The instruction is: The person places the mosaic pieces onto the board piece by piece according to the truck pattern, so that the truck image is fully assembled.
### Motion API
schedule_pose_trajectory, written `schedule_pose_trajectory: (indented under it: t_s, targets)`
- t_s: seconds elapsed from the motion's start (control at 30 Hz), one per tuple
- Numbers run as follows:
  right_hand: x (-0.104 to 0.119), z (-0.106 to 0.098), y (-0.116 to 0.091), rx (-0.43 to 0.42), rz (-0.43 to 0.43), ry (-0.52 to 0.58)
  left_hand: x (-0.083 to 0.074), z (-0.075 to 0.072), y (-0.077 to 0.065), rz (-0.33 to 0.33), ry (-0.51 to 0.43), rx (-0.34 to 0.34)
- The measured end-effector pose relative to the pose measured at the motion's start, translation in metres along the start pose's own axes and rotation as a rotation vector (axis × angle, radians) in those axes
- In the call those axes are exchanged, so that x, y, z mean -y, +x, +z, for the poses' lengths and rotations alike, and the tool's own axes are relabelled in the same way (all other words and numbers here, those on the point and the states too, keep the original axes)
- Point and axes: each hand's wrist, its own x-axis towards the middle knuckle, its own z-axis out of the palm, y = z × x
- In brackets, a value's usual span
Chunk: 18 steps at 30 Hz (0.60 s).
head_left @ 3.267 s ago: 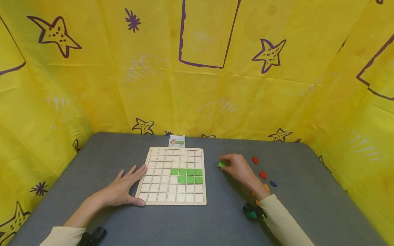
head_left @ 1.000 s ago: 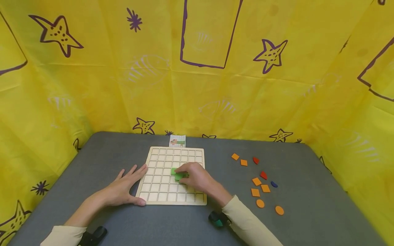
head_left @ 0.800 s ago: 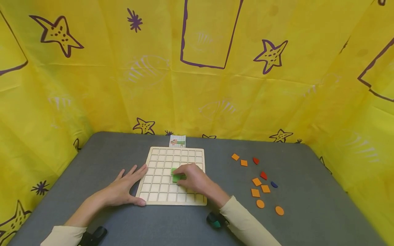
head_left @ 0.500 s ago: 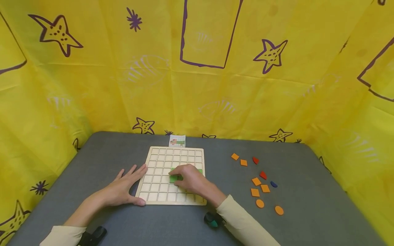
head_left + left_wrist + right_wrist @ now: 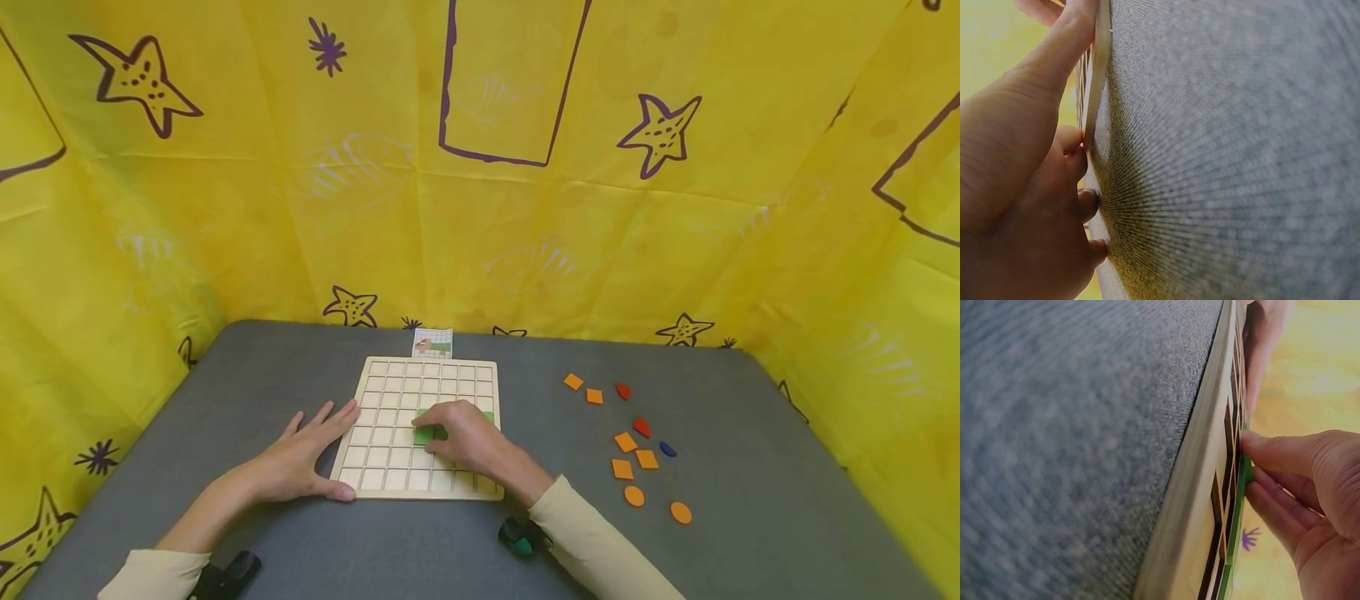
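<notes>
A pale wooden grid board (image 5: 381, 457) lies on the dark table. My left hand (image 5: 292, 461) rests along its left side, fingers spread and fairly straight, thumb at the near left corner; the left wrist view has the thumb and a fingertip on the board's rim (image 5: 1099, 81). Over the middle of the board, my right hand (image 5: 471, 435) pinches a green square tile (image 5: 423, 436) between thumb and fingers, down at a cell. Other green tiles sit in cells behind and under this hand, mostly hidden; one shows at the right (image 5: 488, 417).
A small picture card (image 5: 432, 343) lies just beyond the board. To the right are scattered orange square tiles (image 5: 622, 469), orange round tiles (image 5: 681, 512), red pieces (image 5: 642, 427) and a blue piece (image 5: 668, 449). A yellow patterned cloth (image 5: 480, 217) surrounds the table.
My right hand has carried the green tile from the table right of the board onto the grid, then slid it slightly left to a cell. The left hand stays put.
</notes>
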Motion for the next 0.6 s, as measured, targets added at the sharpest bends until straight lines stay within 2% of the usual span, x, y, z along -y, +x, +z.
schedule_pose_trajectory:
  t_s: [0.4, 0.6]
  targets:
    - [-0.0002, -0.0031, -0.0020, -0.009, -0.016, -0.012, -0.0024, -0.0009, 0.0005, -0.001, -0.003, 0.007]
    - [-0.0003, -0.0100, -0.0063, -0.019, -0.018, 0.018, -0.0026, -0.0009, 0.0002, -0.008, -0.004, 0.008]
